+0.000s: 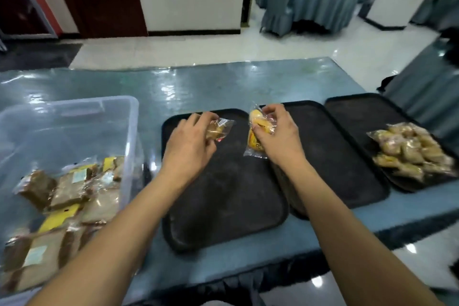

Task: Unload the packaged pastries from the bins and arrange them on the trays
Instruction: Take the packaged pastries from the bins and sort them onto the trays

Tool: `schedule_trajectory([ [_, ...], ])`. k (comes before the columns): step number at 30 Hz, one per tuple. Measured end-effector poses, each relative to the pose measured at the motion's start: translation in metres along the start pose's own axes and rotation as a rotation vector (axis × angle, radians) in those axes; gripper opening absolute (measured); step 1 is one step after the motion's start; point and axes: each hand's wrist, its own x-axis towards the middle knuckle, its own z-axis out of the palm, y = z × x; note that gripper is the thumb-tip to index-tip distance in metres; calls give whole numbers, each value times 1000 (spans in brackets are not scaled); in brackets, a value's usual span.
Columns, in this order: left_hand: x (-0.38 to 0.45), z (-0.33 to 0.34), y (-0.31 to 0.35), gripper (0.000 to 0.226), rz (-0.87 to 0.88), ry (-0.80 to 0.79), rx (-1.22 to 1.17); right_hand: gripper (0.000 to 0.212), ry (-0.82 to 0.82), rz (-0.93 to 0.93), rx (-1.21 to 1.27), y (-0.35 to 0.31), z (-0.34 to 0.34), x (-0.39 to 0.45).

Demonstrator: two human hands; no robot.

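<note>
My left hand [192, 140] grips a small clear-wrapped brown pastry [219, 129] over the far end of the left black tray [223, 206]. My right hand [275, 134] holds yellow packaged pastries [257, 131], one above another, at the seam between the left tray and the middle black tray [342, 164]. The right black tray [352, 112] carries a pile of wrapped golden pastries [412, 151]. A clear plastic bin [74, 117] at the left holds several wrapped brown cakes [67, 194].
The trays and bin stand on a blue table [211, 84] under a shiny plastic cover. Its front edge has a dark skirt. Beyond it lie a white tiled floor and covered chairs and a table [310, 0] at the back right.
</note>
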Motion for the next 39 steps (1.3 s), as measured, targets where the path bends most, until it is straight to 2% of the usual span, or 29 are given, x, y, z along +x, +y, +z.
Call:
schedule_trajectory([
  [8, 35, 117, 128, 46, 39, -107, -103, 35, 33, 159, -35, 144, -121, 4],
  [15, 67, 214, 230, 48, 112, -270, -143, 35, 67, 297, -59, 263, -207, 5],
  [22, 113, 308, 297, 45, 138, -430, -173, 37, 107, 400, -98, 361, -268, 35],
  [31, 181, 414, 371, 37, 150, -573, -287, 51, 173, 512, -183, 454, -341, 106],
  [39, 227, 475, 435, 30, 81, -513, -412, 51, 263, 631, -224, 534, -402, 167],
])
